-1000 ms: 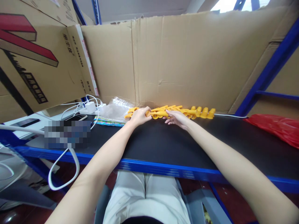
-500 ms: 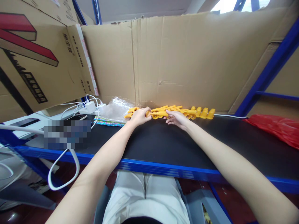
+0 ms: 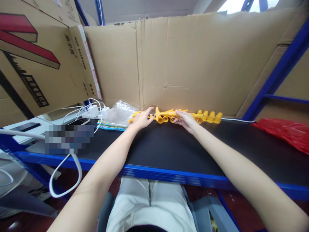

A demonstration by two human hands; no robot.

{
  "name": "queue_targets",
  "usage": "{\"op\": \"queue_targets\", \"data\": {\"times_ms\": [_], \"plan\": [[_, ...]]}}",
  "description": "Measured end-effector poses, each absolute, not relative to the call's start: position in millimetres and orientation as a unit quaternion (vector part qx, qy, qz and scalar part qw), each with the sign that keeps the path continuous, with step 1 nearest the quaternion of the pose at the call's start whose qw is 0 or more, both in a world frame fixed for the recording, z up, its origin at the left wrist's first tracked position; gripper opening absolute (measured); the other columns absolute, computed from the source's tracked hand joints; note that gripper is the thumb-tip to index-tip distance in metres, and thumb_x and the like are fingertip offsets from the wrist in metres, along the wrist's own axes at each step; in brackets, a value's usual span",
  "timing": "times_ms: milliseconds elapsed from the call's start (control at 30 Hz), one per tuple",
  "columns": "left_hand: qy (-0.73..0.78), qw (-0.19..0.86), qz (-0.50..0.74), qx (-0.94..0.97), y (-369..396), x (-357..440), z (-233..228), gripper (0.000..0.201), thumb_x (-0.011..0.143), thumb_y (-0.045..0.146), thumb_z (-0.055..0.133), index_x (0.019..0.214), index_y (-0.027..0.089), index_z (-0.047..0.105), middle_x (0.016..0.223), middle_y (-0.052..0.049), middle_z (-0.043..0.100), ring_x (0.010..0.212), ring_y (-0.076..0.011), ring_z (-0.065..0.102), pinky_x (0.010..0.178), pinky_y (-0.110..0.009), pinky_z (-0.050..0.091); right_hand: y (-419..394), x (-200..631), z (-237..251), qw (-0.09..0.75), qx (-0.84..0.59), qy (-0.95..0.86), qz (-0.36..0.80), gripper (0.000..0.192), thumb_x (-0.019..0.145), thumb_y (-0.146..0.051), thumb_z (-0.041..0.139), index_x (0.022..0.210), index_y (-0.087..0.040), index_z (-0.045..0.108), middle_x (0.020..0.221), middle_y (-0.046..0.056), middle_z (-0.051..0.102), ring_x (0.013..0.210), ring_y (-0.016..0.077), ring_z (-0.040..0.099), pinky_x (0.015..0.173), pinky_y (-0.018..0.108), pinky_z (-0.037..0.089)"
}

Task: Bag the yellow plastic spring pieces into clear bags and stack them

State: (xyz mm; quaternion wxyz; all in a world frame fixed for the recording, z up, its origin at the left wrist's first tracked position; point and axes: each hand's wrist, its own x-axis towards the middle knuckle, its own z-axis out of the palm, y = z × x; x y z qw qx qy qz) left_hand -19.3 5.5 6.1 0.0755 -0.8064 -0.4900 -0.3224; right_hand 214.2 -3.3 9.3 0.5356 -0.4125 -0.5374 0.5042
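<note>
A row of yellow plastic parts [image 3: 207, 116] lies along the foot of the cardboard back wall on the black tabletop [image 3: 169, 145]. My right hand [image 3: 185, 121] pinches one yellow part [image 3: 165, 116] in the middle of the row, and that part's left end is tipped upward. My left hand [image 3: 142, 119] rests on the table just left of it. Its fingers are spread and reach toward the raised end, with more yellow parts [image 3: 134, 115] behind the hand.
A crumpled clear plastic bag [image 3: 119, 113] and a colourful packet lie left of the row. White chargers and cables [image 3: 93, 111] and a phone [image 3: 78, 121] sit further left. A red plastic bag [image 3: 287, 132] lies at the right. Cardboard walls [image 3: 193, 61] close off the back and left.
My left hand has let go of the yellow part and spread its fingers. The part's left end has tipped up, and my right hand has shifted slightly toward the wall.
</note>
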Motion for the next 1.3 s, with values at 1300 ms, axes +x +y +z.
{"op": "queue_targets", "data": {"times_ms": [1300], "plan": [[-0.507, 0.093, -0.256, -0.818, 11, -22, 5, 0.024, 0.078, 0.03, 0.044, 0.074, 0.018, 0.064, 0.069, -0.004, 0.065, 0.064, -0.0151, 0.056, 0.055, -0.023, 0.035, 57, 178, -2, 0.117, -0.535, -0.829, -0.116, 0.049, 0.089, -0.046, 0.021, 0.13, -0.024, 0.037, 0.132, 0.011, 0.042, 0.122, 0.0278, 0.034, 0.097, 0.054, 0.022]]}}
